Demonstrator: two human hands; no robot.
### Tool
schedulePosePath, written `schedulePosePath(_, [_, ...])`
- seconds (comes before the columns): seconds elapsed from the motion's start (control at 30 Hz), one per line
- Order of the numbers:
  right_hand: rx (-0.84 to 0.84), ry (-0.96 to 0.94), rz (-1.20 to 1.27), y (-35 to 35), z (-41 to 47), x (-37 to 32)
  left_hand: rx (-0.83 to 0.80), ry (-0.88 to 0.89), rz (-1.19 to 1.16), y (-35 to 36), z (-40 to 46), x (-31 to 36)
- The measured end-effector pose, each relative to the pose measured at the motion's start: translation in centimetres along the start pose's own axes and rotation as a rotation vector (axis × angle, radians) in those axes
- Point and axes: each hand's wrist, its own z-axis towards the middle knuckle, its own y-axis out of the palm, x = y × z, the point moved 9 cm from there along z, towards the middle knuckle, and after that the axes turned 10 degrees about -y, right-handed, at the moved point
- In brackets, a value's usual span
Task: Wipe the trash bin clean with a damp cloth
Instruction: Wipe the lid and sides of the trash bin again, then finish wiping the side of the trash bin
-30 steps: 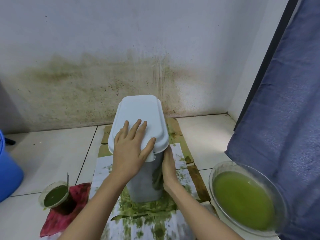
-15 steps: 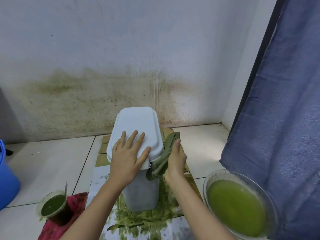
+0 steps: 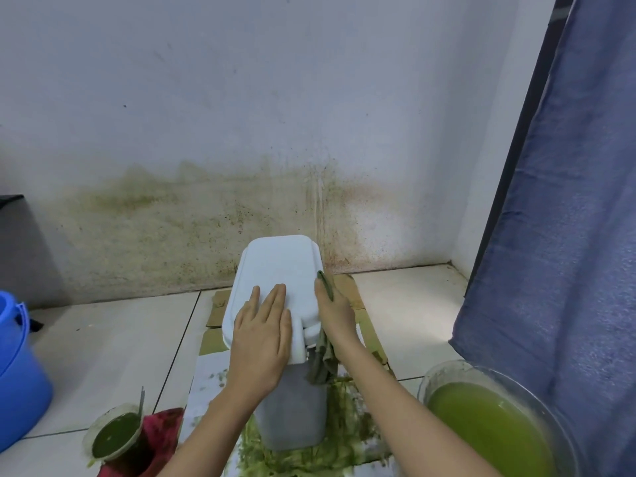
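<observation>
A white trash bin (image 3: 292,418) with a closed white lid (image 3: 282,266) stands upright on green-smeared paper near the wall. My left hand (image 3: 263,335) lies flat on the near part of the lid, fingers together. My right hand (image 3: 335,315) presses against the lid's right edge and grips a grey-green damp cloth (image 3: 321,361). The cloth hangs down along the bin's right side, and its top end pokes out above my fingers.
A clear bowl (image 3: 447,373) of green liquid sits at the lower right under a blue curtain (image 3: 568,235). A small cup of dark green paste (image 3: 115,435) with a stick rests on a red cloth (image 3: 161,428). A blue bucket (image 3: 17,380) stands at the left. The wall (image 3: 172,218) is stained green.
My right hand has come up from the bin's lower right side to the lid's right edge, bringing the cloth with it. My left hand stays on the lid.
</observation>
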Motion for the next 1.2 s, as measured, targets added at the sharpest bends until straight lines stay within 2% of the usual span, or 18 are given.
schedulePosePath(0.1, [0.002, -0.066, -0.084, -0.9, -3.1, -0.3, -0.056, -0.010, 0.035, 0.2, 0.0, 0.0])
schedulePosePath(0.17, [-0.047, -0.057, -0.155, -1.6, -4.8, -0.4, -0.160, -0.031, 0.081, 0.4, 0.1, 0.2])
schedulePosePath(0.23, [-0.054, 0.045, -0.174, -3.4, -5.3, -0.1, -0.325, -0.081, 0.135, 0.6, 0.2, 0.2])
schedulePosePath(0.3, [-0.027, 0.192, -0.038, -5.0, -6.2, -0.3, -0.414, -0.126, 0.107, -0.3, -0.2, 0.9])
schedulePosePath(0.4, [0.012, 0.311, 0.235, -6.9, -7.0, -2.2, -0.412, -0.141, -0.131, -2.8, -1.5, 4.8])
schedulePosePath(0.5, [0.072, 0.353, 0.505, -8.4, -7.7, -5.1, -0.629, -0.196, -0.424, -2.8, -3.7, 10.0])
schedulePosePath(0.57, [0.080, 0.318, 0.618, -9.3, -7.9, -6.7, -0.679, -0.194, -0.538, -2.8, -4.2, 12.8])
schedulePosePath(0.73, [0.087, 0.243, 0.649, -13.0, -9.0, -8.6, -0.581, -0.253, -0.765, -3.4, -3.1, 15.5])
schedulePosePath(0.87, [0.070, 0.361, 0.439, -16.2, -9.9, -5.8, -0.714, -0.306, -0.953, -2.3, -3.1, 17.4])
schedulePosePath(0.93, [0.003, 0.405, 0.470, -16.6, -10.5, -4.8, -0.776, -0.317, -0.999, -1.2, -3.2, 17.8])
schedulePosePath(1.0, [0.057, 0.346, 0.543, -17.5, -10.8, -4.4, -0.788, -0.310, -1.001, 0.2, -3.3, 17.8])
schedulePosePath(1.07, [0.181, 0.272, 0.582, -18.9, -11.0, -2.9, -0.795, -0.328, -0.962, 2.0, -3.8, 17.7])
schedulePosePath(1.2, [0.395, 0.201, 0.465, -21.8, -12.7, 1.5, -0.913, -0.308, -0.914, 7.2, -5.5, 18.4])
